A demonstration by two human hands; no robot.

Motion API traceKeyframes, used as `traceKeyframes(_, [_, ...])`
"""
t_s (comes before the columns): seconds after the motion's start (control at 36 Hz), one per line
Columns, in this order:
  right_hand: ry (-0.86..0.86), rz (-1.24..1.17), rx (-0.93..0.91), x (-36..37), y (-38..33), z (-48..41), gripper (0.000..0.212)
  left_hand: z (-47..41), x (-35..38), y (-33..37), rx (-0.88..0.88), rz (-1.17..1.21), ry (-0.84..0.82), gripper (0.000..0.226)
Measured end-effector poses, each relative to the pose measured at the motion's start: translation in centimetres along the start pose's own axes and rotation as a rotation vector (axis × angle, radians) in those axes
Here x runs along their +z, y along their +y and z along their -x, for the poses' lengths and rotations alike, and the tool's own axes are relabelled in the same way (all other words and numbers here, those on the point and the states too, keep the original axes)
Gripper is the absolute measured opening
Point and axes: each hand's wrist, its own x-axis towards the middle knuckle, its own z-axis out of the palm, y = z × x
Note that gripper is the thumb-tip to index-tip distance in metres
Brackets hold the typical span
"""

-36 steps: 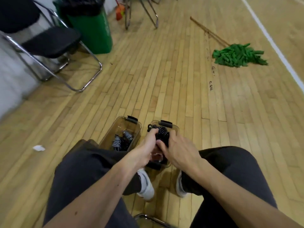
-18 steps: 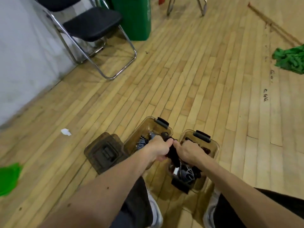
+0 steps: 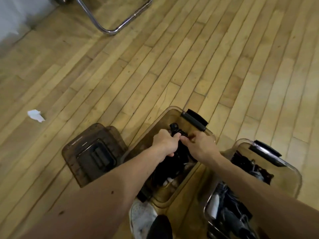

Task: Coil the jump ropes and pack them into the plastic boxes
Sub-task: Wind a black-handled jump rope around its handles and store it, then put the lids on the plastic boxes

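Smoky brown translucent plastic on all three pieces down on the strip-wood floor (image 3: 172, 57): open box (image 3: 160, 121) directly under both hands, second open box (image 3: 296, 178) off to the right of the right forearm, flat lid (image 3: 82, 152) with a dark latch panel just left of the left wrist

Left hand (image 3: 164, 144) clenched in a fist round a black coiled jump rope (image 3: 177, 133), knuckles up, thumb side toward the other hand. Right hand (image 3: 198, 145) pinching the same bundle from the opposite side, thumb and forefinger closed on it, remaining fingers curled. Fingertips of the two hands nearly touching over the rope (a rounded black knob, perhaps a handle end, poking out just beyond them). Bundle held over the far half of the middle box, inside its rim, below the black carry handle (image 3: 194, 120) on the far wall; whether resting on the contents or held clear, cannot tell

More dark rope heaped in the same box beneath the wrists, blurred, with a few pale bits among it. Right-hand box likewise filled with black and grey cord tangles (image 3: 229, 207), its own black handle (image 3: 265, 149) on the far edge

Beyond the hands: chrome tube foot of a chair (image 3: 110, 31), well apart. Far left of the left arm: crumpled white paper scrap (image 3: 35, 115) alone on the boards. Near the left elbow, at the bottom edge: white perforated sneaker (image 3: 141, 216) with a dark trouser cuff over it, just touching the near corner of the middle box
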Motion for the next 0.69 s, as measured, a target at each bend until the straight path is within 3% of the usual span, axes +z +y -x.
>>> traceKeyframes(0.19, [0.037, 0.257, -0.021, 1.7, -0.2, -2.7, 0.031, -2.1, 1.2, -1.3, -0.087, 0.190, -0.115, 0.036])
traceKeyframes(0.28, [0.024, 0.338, -0.020, 1.8, -0.6, -2.4, 0.033, -0.2, 0.0, -1.5, 0.014, 0.150, -0.143, 0.033])
traceKeyframes(0.36, [0.095, 0.411, -0.058, 1.8, -1.5, -1.2, 0.051, 2.8, -3.3, -2.5, 0.185, 0.179, -0.131, 0.028])
traceKeyframes(0.42, [0.268, 0.402, -0.205, 2.3, -2.6, 0.3, 0.055, 4.6, -6.2, -4.1, 0.234, 0.289, -0.057, 0.016])
traceKeyframes(0.5, [0.417, 0.296, -0.574, 4.4, -5.7, 3.4, 0.040, 6.2, -10.5, -8.7, 0.231, 0.395, 0.212, 0.018])
traceKeyframes(0.56, [0.347, 0.288, -0.759, 6.7, -8.0, 4.9, 0.030, 5.6, -12.3, -12.8, 0.124, 0.423, 0.431, 0.018])
traceKeyframes(0.61, [0.132, 0.333, -0.836, 9.4, -10.3, 6.0, 0.029, 4.0, -13.3, -17.2, -0.095, 0.469, 0.604, 0.011])
traceKeyframes(0.69, [-0.216, 0.358, -0.725, 13.5, -13.3, 6.9, 0.034, 1.4, -13.7, -23.6, -0.352, 0.549, 0.632, 0.024])
